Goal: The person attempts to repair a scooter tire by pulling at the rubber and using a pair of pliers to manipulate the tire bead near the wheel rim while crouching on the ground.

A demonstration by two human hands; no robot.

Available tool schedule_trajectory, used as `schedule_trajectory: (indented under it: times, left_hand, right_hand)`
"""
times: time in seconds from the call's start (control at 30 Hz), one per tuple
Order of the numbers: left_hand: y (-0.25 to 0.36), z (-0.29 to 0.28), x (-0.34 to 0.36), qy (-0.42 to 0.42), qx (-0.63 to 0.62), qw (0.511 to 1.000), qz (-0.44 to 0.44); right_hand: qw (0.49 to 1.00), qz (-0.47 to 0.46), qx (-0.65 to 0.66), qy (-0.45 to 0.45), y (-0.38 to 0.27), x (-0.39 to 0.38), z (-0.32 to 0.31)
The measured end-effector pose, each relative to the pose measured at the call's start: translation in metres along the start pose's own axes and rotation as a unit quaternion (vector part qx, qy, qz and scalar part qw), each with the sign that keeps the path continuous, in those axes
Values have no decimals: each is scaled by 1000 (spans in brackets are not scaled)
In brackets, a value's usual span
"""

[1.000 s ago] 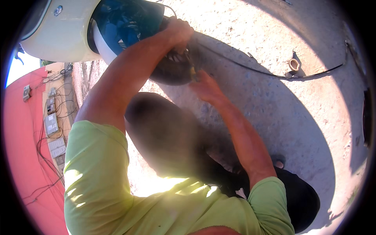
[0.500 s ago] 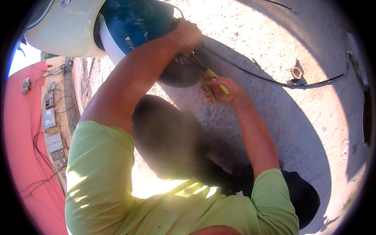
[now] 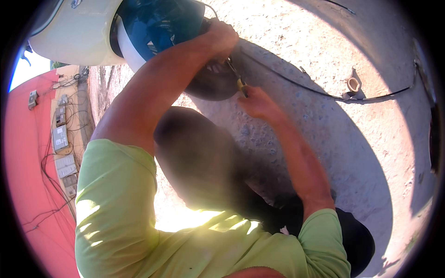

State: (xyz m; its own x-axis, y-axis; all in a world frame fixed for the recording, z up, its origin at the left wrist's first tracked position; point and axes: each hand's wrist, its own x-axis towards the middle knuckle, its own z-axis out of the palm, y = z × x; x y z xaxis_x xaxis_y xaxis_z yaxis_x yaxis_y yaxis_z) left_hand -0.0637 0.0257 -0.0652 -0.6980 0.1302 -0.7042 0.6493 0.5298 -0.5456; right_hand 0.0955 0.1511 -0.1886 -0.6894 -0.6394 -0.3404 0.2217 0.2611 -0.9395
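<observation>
My right hand (image 3: 257, 101) is closed round yellow-handled pliers (image 3: 241, 85), most of the handles hidden in the palm. The metal jaws point up and left, close beneath my left hand (image 3: 223, 41). That hand is closed beside the lower edge of a glossy teal fender (image 3: 160, 28). Its fingers curl out of sight, so what they grip cannot be made out. Under my left forearm, a dark tyre (image 3: 215, 88) sits in shadow below the fender. What the jaws touch is too dark and small to tell.
A cream body panel (image 3: 85, 34) adjoins the fender. A thin black cable (image 3: 296, 85) crosses the rough ground to the right, past a ring-shaped metal part (image 3: 353, 84). My bent knee (image 3: 190, 143) is near the tyre. Meter boxes (image 3: 60, 138) and wires line a pink wall at left.
My right hand has turned and closed round the pliers. Their spread handles showed before; now they are mostly covered. My left hand stays at the fender, nearly unmoved.
</observation>
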Motion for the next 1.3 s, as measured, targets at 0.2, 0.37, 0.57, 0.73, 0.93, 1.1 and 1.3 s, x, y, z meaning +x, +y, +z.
schedule_trajectory:
  times: [0.2, 0.37, 0.57, 0.73, 0.93, 1.1, 1.3]
  left_hand:
    - [0, -4, -1, -20, -6, 1000, 0]
    - [2, -8, -1, -32, 0, 999, -4]
    - [1, -10, -6, -19, 0, 1000, -2]
    - [1, -10, -3, -20, 0, 1000, -3]
    - [2, -8, -2, -21, 6, 1000, -10]
    - [0, -8, -3, -25, -5, 1000, -12]
    - [2, -8, -3, -17, -8, 1000, -7]
  right_hand:
    - [994, 40, -96, 22, -24, -3, 10]
    - [987, 130, -93, 24, -47, -13, 17]
    - [989, 100, -112, 5, -61, -26, 8]
    - [990, 107, -81, 48, -58, -29, 9]
    - [980, 108, -158, 58, -61, -33, 14]
    - [983, 95, -116, 104, -64, -35, 19]
    - [995, 44, -2, 85, -22, -15, 27]
